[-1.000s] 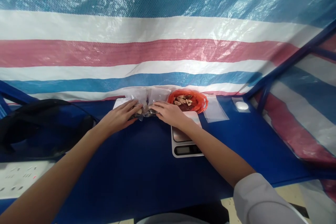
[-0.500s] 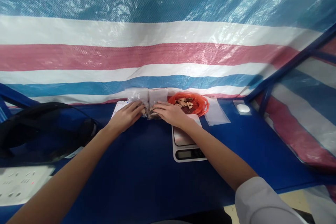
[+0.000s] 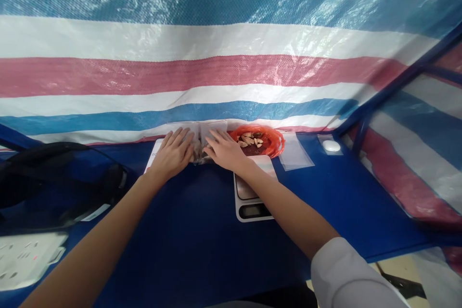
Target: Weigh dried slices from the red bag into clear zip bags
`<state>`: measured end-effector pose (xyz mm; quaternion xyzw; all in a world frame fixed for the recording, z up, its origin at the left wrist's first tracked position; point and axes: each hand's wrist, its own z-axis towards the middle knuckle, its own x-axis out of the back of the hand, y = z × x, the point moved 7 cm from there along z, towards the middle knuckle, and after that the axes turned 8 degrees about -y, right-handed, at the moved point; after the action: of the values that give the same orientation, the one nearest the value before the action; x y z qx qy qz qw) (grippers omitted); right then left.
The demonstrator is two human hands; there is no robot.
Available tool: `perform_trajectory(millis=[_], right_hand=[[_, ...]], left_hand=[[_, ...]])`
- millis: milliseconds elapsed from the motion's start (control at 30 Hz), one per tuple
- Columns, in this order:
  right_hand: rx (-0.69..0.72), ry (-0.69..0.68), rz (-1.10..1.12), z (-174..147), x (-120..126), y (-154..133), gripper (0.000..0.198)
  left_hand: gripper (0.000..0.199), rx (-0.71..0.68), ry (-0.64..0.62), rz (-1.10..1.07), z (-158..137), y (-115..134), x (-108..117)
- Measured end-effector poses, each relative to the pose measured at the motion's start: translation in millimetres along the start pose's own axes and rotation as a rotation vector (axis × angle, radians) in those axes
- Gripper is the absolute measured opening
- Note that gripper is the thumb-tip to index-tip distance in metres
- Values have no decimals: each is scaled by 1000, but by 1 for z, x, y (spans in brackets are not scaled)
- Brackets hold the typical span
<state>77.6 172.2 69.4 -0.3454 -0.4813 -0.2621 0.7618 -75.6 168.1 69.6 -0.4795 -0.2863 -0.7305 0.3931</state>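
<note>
Two clear plastic bags with brownish pieces in their lower ends lie side by side at the back of the blue table. On the left bag rests my left hand, fingers stretched and a little spread. My right hand lies open over the right bag, its fingers apart. Under my right forearm is a white kitchen scale with a dark display, partly covered. Just right of that hand sits an orange-red plastic bag, its mouth rolled open around pale dried pieces.
A flat clear bag and a white oval object lie to the right. A white phone-like item sits partly behind my left hand. Black headgear and a white power strip are at left. Striped sheeting hangs behind.
My fingers have spread out flatter over the two bags, the left hand's reaching further up. The whole scene has shifted slightly left in view.
</note>
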Motion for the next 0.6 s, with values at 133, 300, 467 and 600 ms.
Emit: perform_trajectory(millis=[133,300,467,600], right_hand=[[10,-32,-10,-1,-4,2,46],[26,-43,4,0,-1,3,43],[48,5,8,-8,11,2,41],[26,55,70,-29,26,8,35]], left_hand=[[49,37,-20,-25,5,-6,-16],[50,4,-43,-53,12,-6,-23],[46,3,-35,-41,13,-2,-11],[42,22,14,-48,10,5,1]])
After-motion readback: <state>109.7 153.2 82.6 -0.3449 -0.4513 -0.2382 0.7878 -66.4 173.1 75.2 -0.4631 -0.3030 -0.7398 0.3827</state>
